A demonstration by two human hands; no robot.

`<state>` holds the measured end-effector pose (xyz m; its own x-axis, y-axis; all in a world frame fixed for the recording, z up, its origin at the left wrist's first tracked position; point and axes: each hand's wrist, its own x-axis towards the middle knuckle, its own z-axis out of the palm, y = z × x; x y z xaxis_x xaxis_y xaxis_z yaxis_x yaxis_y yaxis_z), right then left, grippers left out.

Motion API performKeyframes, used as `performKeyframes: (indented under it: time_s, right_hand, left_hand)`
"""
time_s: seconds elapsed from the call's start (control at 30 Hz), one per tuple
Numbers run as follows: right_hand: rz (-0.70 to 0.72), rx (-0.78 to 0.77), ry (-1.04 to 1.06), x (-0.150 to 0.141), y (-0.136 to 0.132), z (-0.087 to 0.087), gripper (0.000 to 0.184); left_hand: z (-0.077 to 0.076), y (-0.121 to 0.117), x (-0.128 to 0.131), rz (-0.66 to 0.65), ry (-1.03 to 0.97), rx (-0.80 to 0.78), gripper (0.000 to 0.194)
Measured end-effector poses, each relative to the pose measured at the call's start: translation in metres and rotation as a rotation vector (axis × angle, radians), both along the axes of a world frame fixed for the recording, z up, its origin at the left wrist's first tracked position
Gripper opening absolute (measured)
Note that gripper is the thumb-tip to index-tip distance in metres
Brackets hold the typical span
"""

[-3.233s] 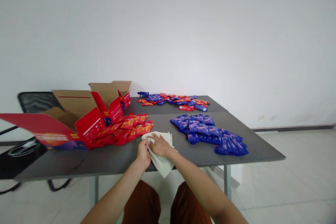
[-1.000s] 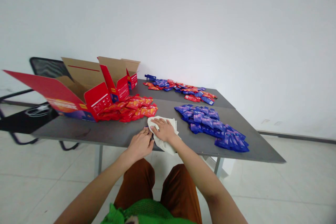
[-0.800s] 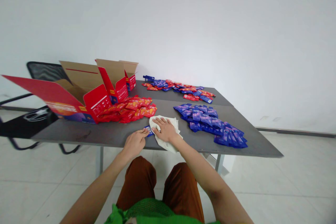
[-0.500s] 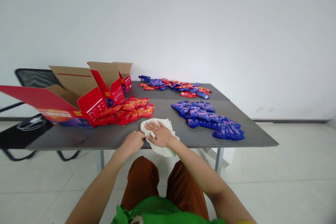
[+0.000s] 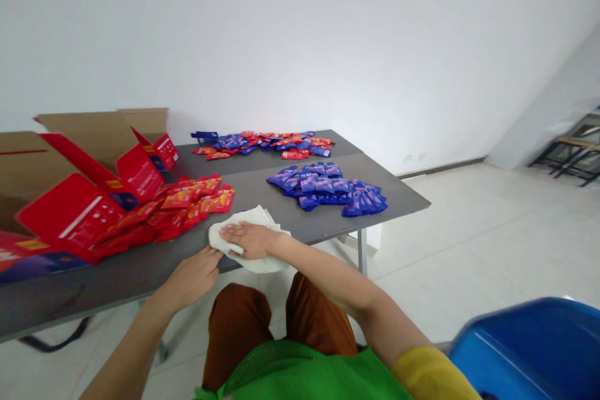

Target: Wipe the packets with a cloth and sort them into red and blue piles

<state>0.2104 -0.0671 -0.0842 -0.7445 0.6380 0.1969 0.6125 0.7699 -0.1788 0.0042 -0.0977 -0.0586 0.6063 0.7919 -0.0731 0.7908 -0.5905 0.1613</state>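
Observation:
A white cloth (image 5: 262, 262) lies folded on the table's near edge, with part of it hanging over. On top of it, my right hand (image 5: 250, 239) presses down flat with fingers stretched out; a fold of cloth shows beside the thumb. My left hand (image 5: 194, 275) rests on the table edge just left of the cloth, fingers stretched, fingertips touching the cloth's border. Orange-red sachets (image 5: 187, 203) are heaped to the left beyond my hands. Overlapping blue-purple sachets (image 5: 323, 184) lie to the right. A tiny blue bit shows at the cloth's far edge.
Open red cartons (image 5: 75, 215) with brown inner flaps stand along the left of the grey table (image 5: 248, 175). Mixed red and blue sachets (image 5: 267, 140) are spread at the back, near the wall. A blue bin (image 5: 529, 344) is at lower right on the floor.
My view has turned to the right, bringing the blue bin into sight. My right hand stays flat on the cloth; the left hand's fingers are straighter than before.

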Motion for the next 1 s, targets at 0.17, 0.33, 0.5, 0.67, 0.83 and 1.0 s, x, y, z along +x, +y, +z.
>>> performKeyframes:
  time_s: [0.17, 0.33, 0.5, 0.67, 0.83, 1.0]
  right_hand:
    - [-0.064, -0.072, 0.062, 0.031, -0.021, 0.016, 0.039]
    - [-0.523, -0.003, 0.090, 0.046, -0.042, 0.023, 0.041]
    - [-0.808, 0.088, 0.256, 0.043, -0.050, 0.014, 0.041]
    - [-1.014, 0.099, 0.349, 0.042, -0.049, 0.008, 0.039]
    - [-1.082, 0.093, 0.324, 0.037, -0.050, 0.010, 0.040]
    - [-1.090, 0.035, 0.208, 0.035, -0.054, 0.019, 0.038]
  left_hand:
    - [0.015, -0.002, 0.006, -0.028, 0.144, -0.029, 0.068]
    - [0.027, 0.010, 0.012, 0.091, 0.117, 0.018, 0.058]
    - [0.037, 0.025, 0.045, 0.213, 0.186, 0.300, 0.067]
    - [0.026, 0.037, 0.081, 0.188, 0.240, 0.266, 0.051]
    - [0.011, 0.046, 0.088, 0.259, 0.262, 0.240, 0.035]
    - [0.028, 0.076, 0.059, 0.509, -0.159, 0.064, 0.024]
